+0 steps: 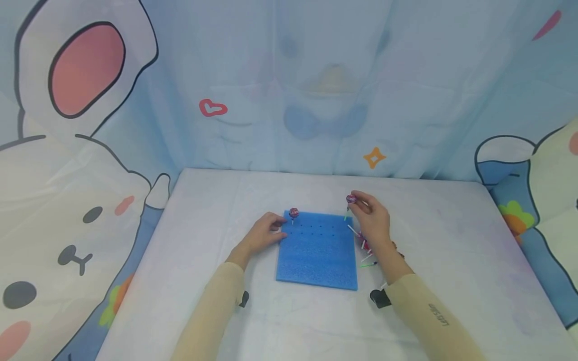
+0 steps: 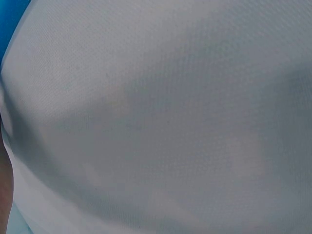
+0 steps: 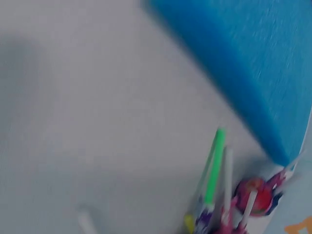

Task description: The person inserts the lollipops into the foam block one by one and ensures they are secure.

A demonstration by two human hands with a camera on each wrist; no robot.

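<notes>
A blue foam board point(image 1: 316, 260) with rows of small holes lies on the table. One lollipop point(image 1: 294, 213) stands upright near its far left corner. My left hand point(image 1: 264, 233) rests at the board's left edge, thumb and fingers touching it. Above the far right corner, my right hand point(image 1: 372, 218) pinches a second lollipop point(image 1: 350, 199) by its wrapped head, its green stick pointing down at the board. Whether the stick's tip is in a hole cannot be made out. In the right wrist view the board point(image 3: 253, 73) shows, but the hand does not.
Several loose lollipops point(image 1: 365, 245) lie beside the board's right edge, partly under my right forearm; in the right wrist view a green stick point(image 3: 214, 165) and a red wrapped head point(image 3: 254, 195) show among them. A white cloth point(image 1: 180, 281) covers the table. A printed curtain point(image 1: 253, 65) hangs behind.
</notes>
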